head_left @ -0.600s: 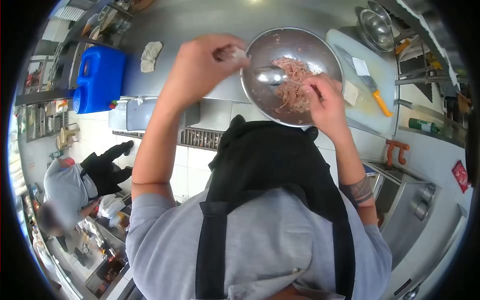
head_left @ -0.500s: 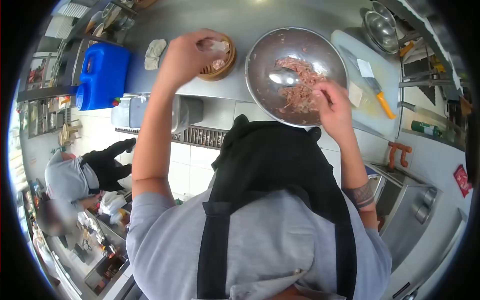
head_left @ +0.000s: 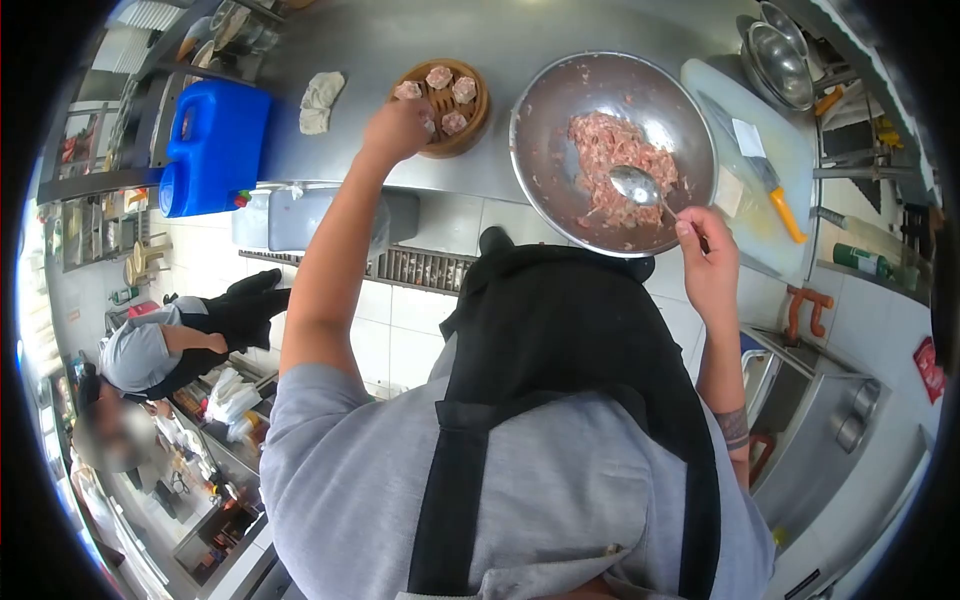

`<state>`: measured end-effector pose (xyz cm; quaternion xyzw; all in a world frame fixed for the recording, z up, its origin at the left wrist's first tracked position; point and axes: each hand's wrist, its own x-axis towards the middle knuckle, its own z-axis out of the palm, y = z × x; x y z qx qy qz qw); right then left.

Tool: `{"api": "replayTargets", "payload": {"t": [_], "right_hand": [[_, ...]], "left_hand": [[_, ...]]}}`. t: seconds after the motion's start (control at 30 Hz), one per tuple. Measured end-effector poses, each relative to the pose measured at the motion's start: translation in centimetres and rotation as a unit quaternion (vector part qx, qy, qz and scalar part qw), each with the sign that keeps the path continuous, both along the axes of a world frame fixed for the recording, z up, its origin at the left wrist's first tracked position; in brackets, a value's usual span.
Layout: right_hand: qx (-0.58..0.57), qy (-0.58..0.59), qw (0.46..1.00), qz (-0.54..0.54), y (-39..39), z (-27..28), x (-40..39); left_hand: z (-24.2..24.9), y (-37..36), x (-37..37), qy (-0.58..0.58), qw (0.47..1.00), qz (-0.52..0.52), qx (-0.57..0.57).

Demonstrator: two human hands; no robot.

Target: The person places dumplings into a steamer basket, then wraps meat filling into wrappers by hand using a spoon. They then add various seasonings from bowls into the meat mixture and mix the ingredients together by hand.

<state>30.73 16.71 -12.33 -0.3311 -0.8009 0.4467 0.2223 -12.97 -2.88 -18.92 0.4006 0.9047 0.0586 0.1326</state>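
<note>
**Left hand at the bamboo steamer, right hand on the spoon**

My left hand is curled at the steamer's lower-left edge, a pale dumpling by its fingertips; I cannot tell whether I am gripping it or have let it go. My right hand, right of centre, pinches the spoon's handle.

Largest is the steel counter running across the top of the frame. Another person in a grey top and black apron is at the left of the frame, well apart from me. On the counter, right of top centre, sits the wide metal bowl with minced meat in it. Right of that lies the cutting board, with a yellow-handled knife on it. The blue jug stands at upper left. The round steamer sits left of the bowl, apart from it. A crumpled cloth lies between jug and steamer. The spoon's bowl rests over the meat. Smallest, four more dumplings sit spaced out in the steamer.
</note>
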Motion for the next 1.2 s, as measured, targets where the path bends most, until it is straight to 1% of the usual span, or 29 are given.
{"api": "replayTargets", "payload": {"t": [0.13,0.2,0.23,0.3,0.33,0.4,0.43,0.5,0.53,0.57,0.63,0.67,0.73,0.8,0.83,0.87,0.9,0.93,0.97,1.0,1.03,1.1,1.17,1.2], "right_hand": [[0.005,-0.006,1.0,0.001,-0.1,0.0,0.6],[-0.003,-0.005,1.0,0.003,-0.1,0.0,0.7],[-0.002,-0.006,1.0,0.003,-0.1,0.1,0.8],[-0.005,-0.015,1.0,0.003,0.0,0.2,0.9],[-0.006,-0.016,1.0,0.005,0.0,0.4,1.0],[-0.004,-0.024,1.0,-0.017,0.1,0.6,1.1],[-0.004,-0.023,1.0,-0.016,0.3,0.4,1.4],[-0.024,-0.028,0.999,-0.03,0.9,-0.1,2.1],[-0.024,-0.028,0.999,-0.029,1.0,-0.1,2.2],[-0.037,-0.025,0.998,-0.035,1.1,-0.1,2.4],[-0.049,-0.021,0.998,-0.041,1.3,-0.2,2.6],[-0.065,-0.001,0.997,-0.043,1.5,-0.5,2.8],[-0.078,0.018,0.995,-0.06,1.6,-0.9,3.1],[-0.04,0.055,0.995,-0.076,2.4,-0.5,4.3],[-0.025,0.045,0.993,-0.111,2.9,-0.4,5.4],[-0.084,0.079,0.982,-0.148,3.5,-0.5,6.3],[-0.144,0.119,0.966,-0.179,4.1,-0.4,7.4],[-0.135,0.12,0.963,-0.201,4.8,-0.1,8.6],[-0.151,0.161,0.949,-0.224,5.3,0.1,9.5],[-0.174,0.201,0.933,-0.244,5.4,-0.1,10.1],[-0.167,0.207,0.93,-0.256,5.8,0.1,10.7],[-0.177,0.284,0.899,-0.282,6.2,0.3,11.7],[-0.169,0.298,0.89,-0.299,6.1,0.9,12.5],[-0.166,0.308,0.885,-0.306,5.9,1.0,12.9]], "left_hand": [[-0.6,-0.2,-0.3,-0.021,0.999,-0.016,0.02],[-0.2,-0.3,-0.5,-0.093,0.995,-0.01,0.044],[0.0,-0.3,-0.6,-0.093,0.995,-0.01,0.044],[0.8,-0.2,-0.9,-0.146,0.989,-0.016,0.029],[1.4,-0.4,-1.2,-0.147,0.989,-0.015,0.029],[2.8,-0.7,-2.0,-0.171,0.985,0.012,0.012],[3.1,-1.1,-2.5,-0.171,0.985,0.013,0.011],[3.4,-1.8,-3.4,-0.166,0.983,0.047,0.067],[3.2,-2.0,-3.5,-0.14,0.987,0.038,0.067],[3.0,-2.0,-3.5,-0.14,0.987,0.039,0.067],[2.8,-1.7,-3.3,-0.131,0.991,0.01,0.002],[2.5,-1.9,-3.2,-0.13,0.991,0.009,0.002],[2.4,-1.7,-2.4,-0.039,0.997,-0.015,0.066],[4.2,-0.7,0.3,-0.018,0.986,0.07,0.151],[3.8,0.2,0.8,0.065,0.975,0.025,0.21],[5.0,1.8,2.7,0.103,0.967,0.007,0.234],[6.3,3.6,5.3,0.088,0.965,-0.018,0.245],[7.7,5.4,8.5,0.035,0.956,-0.06,0.285],[8.4,7.5,11.4,-0.015,0.942,-0.099,0.32],[8.2,9.3,13.8,0.0,0.922,-0.193,0.335],[8.3,11.5,16.6,0.017,0.891,-0.285,0.354],[9.0,16.0,23.1,-0.021,0.837,-0.409,0.362],[8.0,21.2,28.2,-0.064,0.807,-0.502,0.306],[7.0,23.8,30.1,-0.033,0.802,-0.539,0.254]]}}
